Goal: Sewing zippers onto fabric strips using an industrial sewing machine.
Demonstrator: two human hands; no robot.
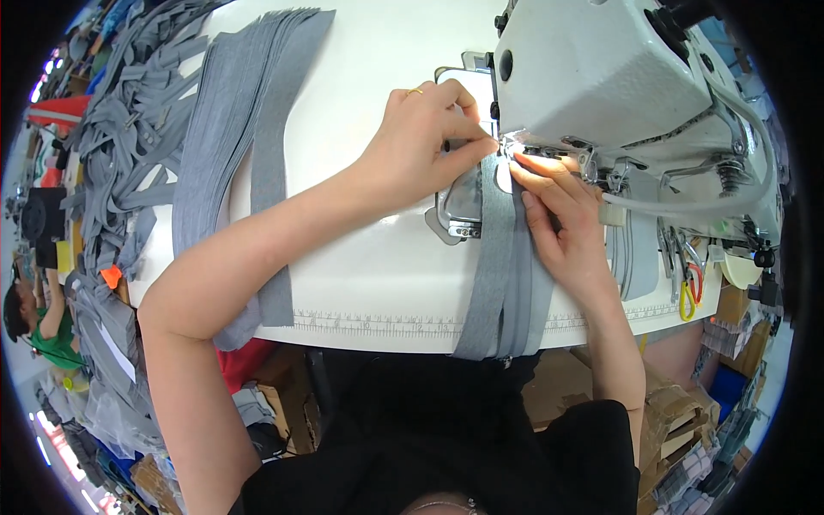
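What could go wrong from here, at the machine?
Fingertips of the left hand and right hand sit beside the sewing machine's lit working area, so they could get caught or pricked.

The grey strips reach past the table's front edge; they might snag or pull crooked.

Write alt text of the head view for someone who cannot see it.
A left hand and right hand meet over gray strips at a white sewing machine. Stacked gray fabric lies to the left, scissors to the right.
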